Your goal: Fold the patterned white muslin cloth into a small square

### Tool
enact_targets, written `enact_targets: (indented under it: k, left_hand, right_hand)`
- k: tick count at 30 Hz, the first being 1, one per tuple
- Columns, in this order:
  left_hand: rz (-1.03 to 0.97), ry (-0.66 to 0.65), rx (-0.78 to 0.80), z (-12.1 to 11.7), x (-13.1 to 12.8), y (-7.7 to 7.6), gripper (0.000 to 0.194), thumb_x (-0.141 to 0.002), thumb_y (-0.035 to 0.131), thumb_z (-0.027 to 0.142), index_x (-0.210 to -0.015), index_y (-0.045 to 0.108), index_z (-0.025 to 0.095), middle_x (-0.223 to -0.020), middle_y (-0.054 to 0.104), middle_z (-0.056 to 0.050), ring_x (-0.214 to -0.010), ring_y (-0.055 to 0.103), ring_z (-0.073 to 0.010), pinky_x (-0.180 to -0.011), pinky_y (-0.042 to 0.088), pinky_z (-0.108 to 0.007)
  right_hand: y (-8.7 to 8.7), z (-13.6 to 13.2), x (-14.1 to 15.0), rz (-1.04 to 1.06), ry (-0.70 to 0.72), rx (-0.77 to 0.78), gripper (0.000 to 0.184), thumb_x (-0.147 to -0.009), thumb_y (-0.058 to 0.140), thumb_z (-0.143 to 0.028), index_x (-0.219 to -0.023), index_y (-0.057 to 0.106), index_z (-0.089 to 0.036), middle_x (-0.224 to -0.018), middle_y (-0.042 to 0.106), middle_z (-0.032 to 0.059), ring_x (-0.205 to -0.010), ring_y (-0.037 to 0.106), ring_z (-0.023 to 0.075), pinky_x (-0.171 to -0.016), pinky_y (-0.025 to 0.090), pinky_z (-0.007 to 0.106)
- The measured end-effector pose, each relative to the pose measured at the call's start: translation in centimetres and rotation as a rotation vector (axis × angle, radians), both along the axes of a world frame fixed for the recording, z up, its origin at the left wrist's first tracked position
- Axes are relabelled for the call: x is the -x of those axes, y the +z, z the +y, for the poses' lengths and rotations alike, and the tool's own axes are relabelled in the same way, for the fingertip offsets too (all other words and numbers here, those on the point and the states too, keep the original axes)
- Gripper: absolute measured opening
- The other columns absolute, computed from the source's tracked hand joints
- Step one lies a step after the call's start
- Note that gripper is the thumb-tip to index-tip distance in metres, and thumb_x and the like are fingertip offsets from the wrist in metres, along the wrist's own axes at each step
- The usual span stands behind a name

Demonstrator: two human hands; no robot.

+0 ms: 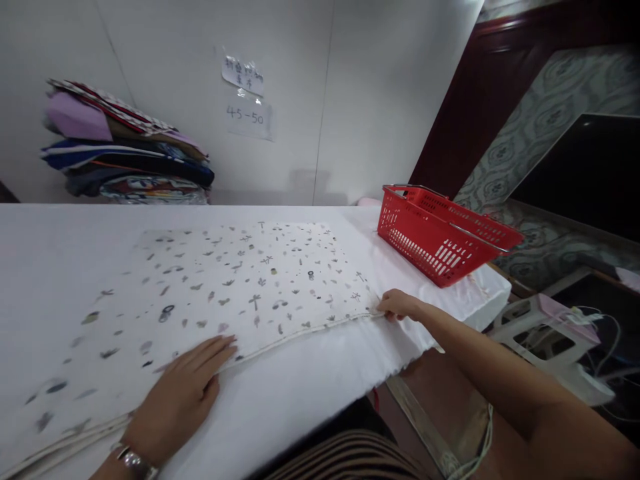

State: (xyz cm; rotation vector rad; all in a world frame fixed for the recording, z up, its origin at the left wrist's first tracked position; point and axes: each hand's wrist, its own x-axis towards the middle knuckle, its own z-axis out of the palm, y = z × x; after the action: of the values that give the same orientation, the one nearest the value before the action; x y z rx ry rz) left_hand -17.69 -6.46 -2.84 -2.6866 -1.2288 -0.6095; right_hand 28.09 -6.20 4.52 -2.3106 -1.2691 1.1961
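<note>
L hand (183, 379) flat, fingers extended, on printed white cotton-type cloth (280, 283); R hand (399, 304) pinching near-R corner. Prob. edge-straightening; next calls for even tension.

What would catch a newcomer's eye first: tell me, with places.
Probably the bright red basket, on the right of the white-covered table. Next, the patterned cloth spread across the middle, the left hand flat over its near edge and the right hand at its near right corner. Then the fabric stack, back left.
</note>
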Motion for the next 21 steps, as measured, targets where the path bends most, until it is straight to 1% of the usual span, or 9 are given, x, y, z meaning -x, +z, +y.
enact_targets:
  k: [3,6,9,12,14,17,21]
  left_hand:
    - [0.032,0.044,0.049,-0.2,0.0,0.1,0.049,-0.073,0.04,0.019,-0.12,0.055,0.024,-0.129,0.052,0.0,-0.119,0.047,-0.0223,-0.093,0.044,-0.038]
    - [0.064,0.094,0.105,-0.3,-0.2,0.4,0.055,-0.069,0.04,0.015,-0.121,0.054,0.025,-0.13,0.051,0.001,-0.121,0.045,-0.022,-0.096,0.042,-0.039]
    - [0.068,0.155,0.153,-0.5,-0.5,0.9,0.059,-0.067,0.039,0.011,-0.122,0.054,0.025,-0.131,0.05,0.001,-0.122,0.044,-0.0218,-0.098,0.039,-0.041]
    - [0.088,0.197,0.174,-0.7,-0.1,1.7,0.06,-0.065,0.038,0.008,-0.121,0.055,0.022,-0.129,0.052,-0.001,-0.121,0.045,-0.0212,-0.099,0.039,-0.04]
    - [0.106,0.234,0.182,-0.6,0.8,2.0,0.06,-0.064,0.037,0.006,-0.12,0.056,0.021,-0.127,0.054,-0.002,-0.119,0.047,-0.0216,-0.097,0.04,-0.04]
    - [0.145,0.323,0.198,-0.5,2.6,2.2,0.061,-0.062,0.037,0.004,-0.118,0.058,0.018,-0.126,0.055,-0.004,-0.117,0.049,-0.0234,-0.097,0.04,-0.041]
    - [0.183,0.484,0.19,-1.6,5.1,2.8,0.058,-0.066,0.036,0.003,-0.118,0.058,0.015,-0.124,0.056,-0.007,-0.115,0.051,-0.0247,-0.094,0.042,-0.042]
  right_hand:
    - [-0.1,-0.1,-0.4,0.108,-0.035,-0.05,0.01,-0.068,0.058,-0.015,-0.065,0.049,-0.015,-0.052,0.059,0.0013,-0.05,0.059,0.0134,-0.043,0.042,0.02]
    - [-0.5,-0.5,-0.6,0.226,-0.075,-0.082,0.008,-0.07,0.055,-0.016,-0.071,0.047,-0.016,-0.054,0.058,0.0007,-0.05,0.059,0.0137,-0.048,0.048,0.023]
    - [-1.0,-0.9,-0.8,0.305,-0.113,-0.129,0.011,-0.071,0.053,-0.016,-0.079,0.045,-0.018,-0.056,0.056,-0.0023,-0.047,0.055,0.0113,-0.046,0.047,0.023]
    - [-1.3,-1.2,-1.0,0.34,-0.144,-0.168,0.017,-0.07,0.054,-0.016,-0.084,0.045,-0.018,-0.056,0.052,-0.0042,-0.044,0.052,0.01,-0.043,0.045,0.022]
    - [-1.4,-1.4,-1.1,0.36,-0.152,-0.171,0.02,-0.069,0.056,-0.016,-0.085,0.045,-0.018,-0.055,0.052,-0.0038,-0.043,0.051,0.0104,-0.042,0.044,0.022]
    - [-1.6,-1.6,-1.2,0.378,-0.138,-0.195,0.024,-0.067,0.057,-0.018,-0.089,0.046,-0.018,-0.054,0.052,-0.0035,-0.044,0.051,0.0112,-0.043,0.043,0.022]
    - [-1.8,-2.3,-1.2,0.372,-0.101,-0.206,0.03,-0.068,0.058,-0.027,-0.095,0.048,-0.019,-0.053,0.052,-0.0039,-0.045,0.051,0.0116,-0.044,0.042,0.022]
